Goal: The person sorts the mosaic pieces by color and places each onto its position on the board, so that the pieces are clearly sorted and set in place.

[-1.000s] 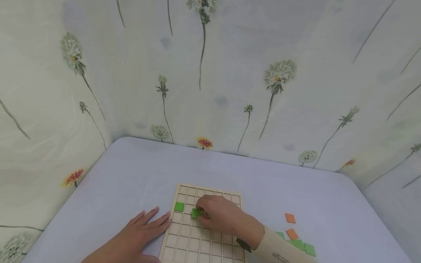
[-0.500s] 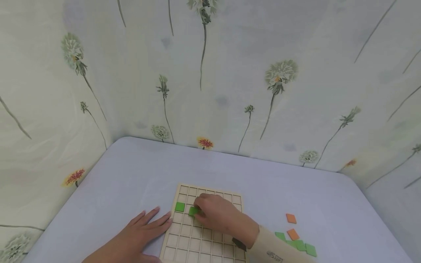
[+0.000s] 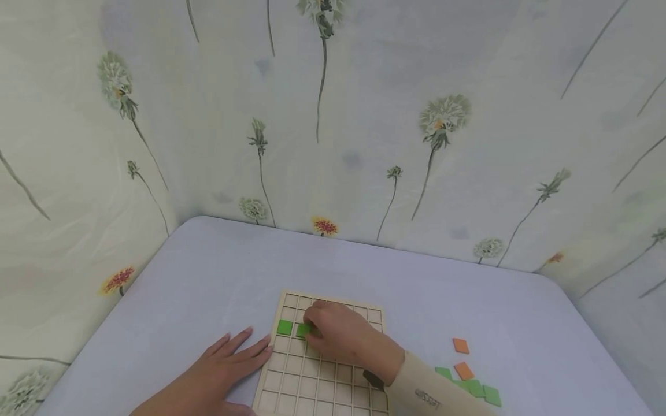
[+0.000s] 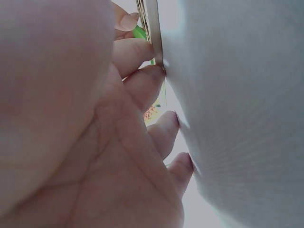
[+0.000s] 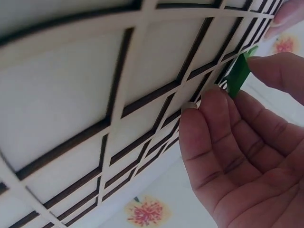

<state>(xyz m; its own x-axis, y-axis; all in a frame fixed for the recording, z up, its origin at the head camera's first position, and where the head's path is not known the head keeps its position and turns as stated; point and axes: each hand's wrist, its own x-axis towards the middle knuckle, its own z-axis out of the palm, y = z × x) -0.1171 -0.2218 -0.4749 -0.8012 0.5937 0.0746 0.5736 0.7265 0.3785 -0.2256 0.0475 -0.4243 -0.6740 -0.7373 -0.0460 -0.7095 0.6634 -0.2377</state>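
A pale wooden grid board (image 3: 294, 365) lies on the table below me. One green square tile (image 3: 284, 327) sits in a cell of its left column. My right hand (image 3: 340, 332) pinches a second green tile (image 3: 303, 330) between thumb and fingers, over the cell one to the right. In the right wrist view this green tile (image 5: 238, 76) stands tilted against the grid, thumb on one side. My left hand (image 3: 224, 370) lies with spread fingers on the table, its fingertips touching the board's left edge. The left wrist view shows those fingertips (image 4: 154, 73) at the board's side.
To the right of the board lie two orange tiles (image 3: 461, 345) and several green tiles (image 3: 491, 396), partly behind the right sleeve (image 3: 432, 390). The pale table (image 3: 234, 260) ends at a flower-patterned cloth (image 3: 364, 115) at the back and sides.
My right hand has moved slightly left and away from me, bringing the pinched green tile from the right to beside the other green tile. The left hand has stayed put.
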